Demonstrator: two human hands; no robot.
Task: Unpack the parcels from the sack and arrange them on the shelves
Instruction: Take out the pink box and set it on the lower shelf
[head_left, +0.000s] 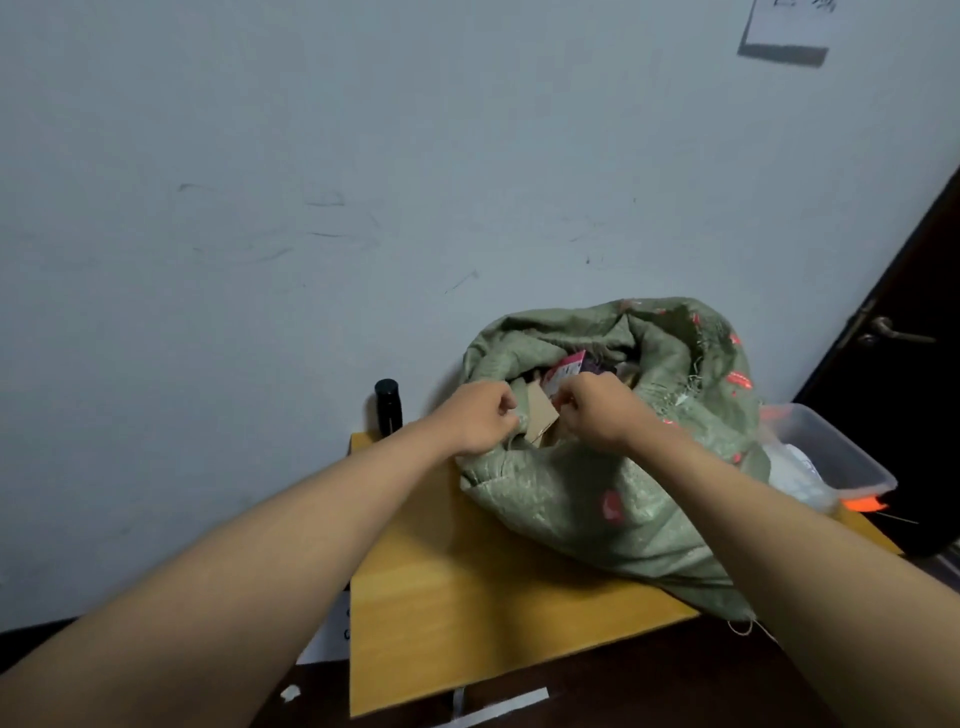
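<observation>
Forearms — two, bare, entering from the bottom corners and converging on the sack's mouth.

Left hand (480, 415) — fingers curled tight on the near left edge of the sack's rim, knuckles up; it pinches cloth, not a parcel.

Right hand (597, 413) — fingers curled likewise at the near right edge of the rim, just beside a pink-labelled parcel (563, 374); whether it grips cloth alone or the parcel's corner too cannot be told.

Sack (613, 499) — green woven, slumped on a yellow table (441, 597) against the wall, mouth facing up and toward the person, rolled rim partly open.

Parcels — inside the mouth, between the two hands: a brown cardboard piece (540, 413) touching or nearly touching both sets of fingers, the pink-labelled one behind it, darker items deeper in. None is out yet; no shelves in view.

Step in hand, as judged — spreading the mouth. Best done by pulling the two edges apart and downward evenly, so the rim folds clear of the parcels and the sack does not tip off the table edge; then one hand should keep the rim while the other lifts the cardboard piece, which lies uppermost.

Bottle (388, 408) — black, upright, left of the sack.

Bin (831, 447) — clear plastic, right of the sack.
</observation>
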